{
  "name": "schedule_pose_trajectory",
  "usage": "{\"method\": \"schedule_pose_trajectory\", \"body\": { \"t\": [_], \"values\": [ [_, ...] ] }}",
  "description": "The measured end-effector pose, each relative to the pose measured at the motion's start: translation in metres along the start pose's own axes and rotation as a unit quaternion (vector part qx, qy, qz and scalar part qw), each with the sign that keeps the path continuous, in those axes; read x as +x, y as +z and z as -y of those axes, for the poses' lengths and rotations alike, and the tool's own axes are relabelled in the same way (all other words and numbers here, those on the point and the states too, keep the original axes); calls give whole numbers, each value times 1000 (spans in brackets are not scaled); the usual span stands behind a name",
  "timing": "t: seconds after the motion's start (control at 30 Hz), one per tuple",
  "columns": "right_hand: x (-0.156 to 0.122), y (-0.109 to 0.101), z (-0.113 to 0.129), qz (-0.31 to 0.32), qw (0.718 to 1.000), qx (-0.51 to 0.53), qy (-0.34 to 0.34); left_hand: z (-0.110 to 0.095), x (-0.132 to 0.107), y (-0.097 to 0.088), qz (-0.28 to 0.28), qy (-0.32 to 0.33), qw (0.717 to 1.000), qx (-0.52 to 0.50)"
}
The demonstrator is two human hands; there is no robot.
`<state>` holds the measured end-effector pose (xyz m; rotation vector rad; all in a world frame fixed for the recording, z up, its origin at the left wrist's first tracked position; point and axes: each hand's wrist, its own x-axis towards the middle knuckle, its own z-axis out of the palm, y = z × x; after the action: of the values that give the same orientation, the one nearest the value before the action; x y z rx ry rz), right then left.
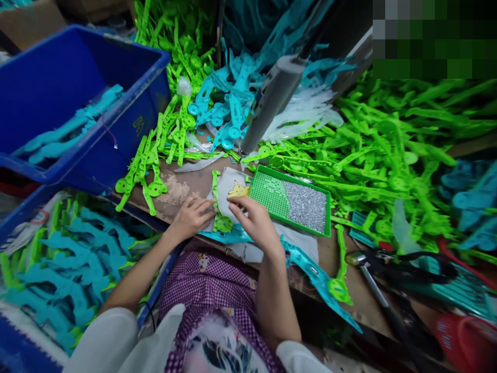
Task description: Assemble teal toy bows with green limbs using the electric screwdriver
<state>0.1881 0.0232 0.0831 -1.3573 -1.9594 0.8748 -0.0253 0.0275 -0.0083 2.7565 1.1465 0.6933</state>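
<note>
From between the hands, the readiest passage leads from the left hand (193,215) toward ten o'clock, low over a sawdust patch (176,190), until loose green pieces (134,168) and the blue bin (149,98) close it off. A leaning grey post (272,101) blocks just past twelve. The right hand (258,220) has a green tray (267,199) just beside it at three, a heaped pile (388,150) at two, and a turquoise piece (316,272) and hammer (373,282) at four.
</note>
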Motion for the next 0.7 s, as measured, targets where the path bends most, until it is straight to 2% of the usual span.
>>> {"method": "schedule_pose_trajectory", "body": {
  "t": [0.07,0.2,0.3,0.37,0.47,0.53,0.6,0.7],
  "values": [
    [-13,-12,-5,-10,999,-41,16,-2,-2,1,0,1,1000,-6],
    [-25,-27,-7,-41,997,-62,-8,0,-6,0,-18,-23,999,-45],
    [-35,-21,-13,-27,997,-66,-2,13,-1,-9,-85,-84,991,-64],
    [-46,-12,-16,-33,998,-50,13,29,11,-17,-108,-129,985,-48],
    [-53,3,-15,-36,999,-14,12,59,40,-23,-74,-177,981,26],
    [-49,12,-16,-30,999,-36,10,76,58,-21,-38,-194,978,69],
    [-43,21,-19,-39,996,-72,23,84,67,-17,-10,-199,976,89],
    [-41,30,-27,-53,996,-68,34,85,66,-13,6,-179,979,95]
  ]
}}
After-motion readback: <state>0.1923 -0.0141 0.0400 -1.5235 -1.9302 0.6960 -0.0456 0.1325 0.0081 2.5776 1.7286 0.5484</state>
